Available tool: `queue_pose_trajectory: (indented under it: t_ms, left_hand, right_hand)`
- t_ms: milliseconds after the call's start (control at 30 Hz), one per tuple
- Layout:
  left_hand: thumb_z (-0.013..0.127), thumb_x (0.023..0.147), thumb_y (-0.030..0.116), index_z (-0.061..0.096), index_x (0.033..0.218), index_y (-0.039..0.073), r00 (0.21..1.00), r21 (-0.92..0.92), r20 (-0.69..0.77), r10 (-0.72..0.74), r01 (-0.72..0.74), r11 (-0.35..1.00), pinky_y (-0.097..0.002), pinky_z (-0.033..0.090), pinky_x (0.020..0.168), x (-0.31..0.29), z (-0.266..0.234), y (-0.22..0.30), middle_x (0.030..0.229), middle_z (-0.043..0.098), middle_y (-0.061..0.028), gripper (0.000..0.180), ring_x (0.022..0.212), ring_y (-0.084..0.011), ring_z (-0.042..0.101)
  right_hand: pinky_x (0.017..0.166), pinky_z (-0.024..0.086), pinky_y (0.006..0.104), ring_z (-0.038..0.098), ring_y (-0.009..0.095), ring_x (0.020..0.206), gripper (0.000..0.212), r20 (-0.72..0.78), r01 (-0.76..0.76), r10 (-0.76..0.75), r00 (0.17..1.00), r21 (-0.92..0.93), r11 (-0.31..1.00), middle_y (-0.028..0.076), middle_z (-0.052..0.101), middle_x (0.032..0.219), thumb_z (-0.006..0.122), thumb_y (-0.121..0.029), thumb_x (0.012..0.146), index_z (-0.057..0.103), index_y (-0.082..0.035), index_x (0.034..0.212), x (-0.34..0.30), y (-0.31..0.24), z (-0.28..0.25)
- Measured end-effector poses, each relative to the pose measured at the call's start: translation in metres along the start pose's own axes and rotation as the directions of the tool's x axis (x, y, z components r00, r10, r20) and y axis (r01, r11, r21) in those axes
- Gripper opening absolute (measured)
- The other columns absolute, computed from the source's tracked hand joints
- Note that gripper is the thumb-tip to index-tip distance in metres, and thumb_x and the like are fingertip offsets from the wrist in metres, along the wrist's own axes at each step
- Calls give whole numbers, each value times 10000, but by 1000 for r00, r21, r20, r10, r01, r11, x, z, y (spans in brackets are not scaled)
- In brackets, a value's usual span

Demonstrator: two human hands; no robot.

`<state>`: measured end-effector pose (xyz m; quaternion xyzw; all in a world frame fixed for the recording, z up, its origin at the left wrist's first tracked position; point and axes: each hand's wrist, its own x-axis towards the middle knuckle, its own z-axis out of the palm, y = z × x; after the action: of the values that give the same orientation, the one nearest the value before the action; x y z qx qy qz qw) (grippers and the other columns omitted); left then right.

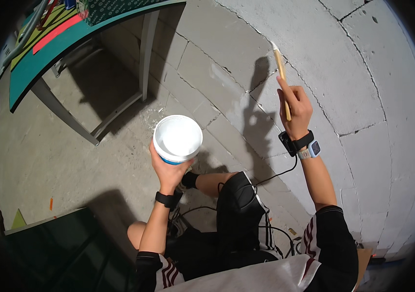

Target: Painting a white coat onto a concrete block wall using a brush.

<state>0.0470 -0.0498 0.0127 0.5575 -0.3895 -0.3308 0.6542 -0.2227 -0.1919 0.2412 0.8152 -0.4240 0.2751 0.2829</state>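
Note:
My right hand is closed around the wooden handle of a paintbrush. The brush's white tip touches the block wall, at a joint line between blocks. In my left hand is a white paint bucket with a blue band low on its side, held tilted toward me and gripped from below. Its inside looks white; I cannot tell how much paint is in it. The wall's upper right part looks whiter than the greyer blocks lower left.
A table with a teal top and grey metal legs stands at the upper left, carrying a green patterned box. A dark green surface lies at lower left. A black cable runs from my right wrist across my knee.

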Motion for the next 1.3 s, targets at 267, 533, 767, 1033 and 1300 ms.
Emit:
queue_pose_trajectory:
  t_ms: [267, 533, 767, 1033, 1300]
  left_hand:
    - [1004, 565, 188, 321, 1526, 41, 999, 14, 14, 41, -41, 999, -452, 478, 1083, -3, -2, -1, 1420, 531, -160, 1189, 1296, -313, 565]
    - [979, 563, 138, 305, 1537, 36, 1000, -2, 27, 4, -4, 1000, -451, 456, 1104, -5, -4, -3, 1440, 509, -169, 1189, 1321, -314, 534]
    - [978, 561, 141, 307, 1532, 30, 1000, -19, 19, -22, 22, 1000, -450, 443, 1108, -1, -4, 1, 1439, 500, -170, 1186, 1324, -313, 526]
    - [993, 587, 146, 322, 1506, 11, 999, -19, 24, 34, -33, 999, -431, 436, 1102, -7, -7, 0, 1410, 507, -150, 1146, 1295, -285, 531]
    - [995, 580, 173, 300, 1537, 31, 999, -5, 21, 28, -28, 1000, -442, 439, 1111, -3, -6, -5, 1449, 493, -174, 1191, 1321, -315, 523]
  right_hand:
    - [573, 447, 395, 558, 263, 631, 227, 90, -18, 17, 996, 9, 1000, 72, 563, 865, 719, -216, 921, 749, -202, 1146, -2, -12, 24]
    - [672, 511, 412, 626, 317, 769, 319, 231, -99, 32, 972, 282, 954, 112, 584, 899, 716, -24, 854, 741, -167, 1138, -11, -25, 27]
    - [659, 531, 395, 652, 305, 729, 192, 97, -205, 190, 977, 188, 960, 135, 633, 895, 694, -88, 938, 769, -122, 1112, -19, -5, -3]
    - [608, 526, 362, 644, 259, 669, 230, -53, -118, 130, 990, 190, 975, 114, 642, 839, 692, -141, 963, 756, -93, 1179, -13, -16, -5]
    - [599, 530, 386, 653, 287, 660, 219, 107, -109, 104, 989, 40, 993, 128, 651, 830, 694, -153, 950, 753, -76, 1146, -48, -8, 25]
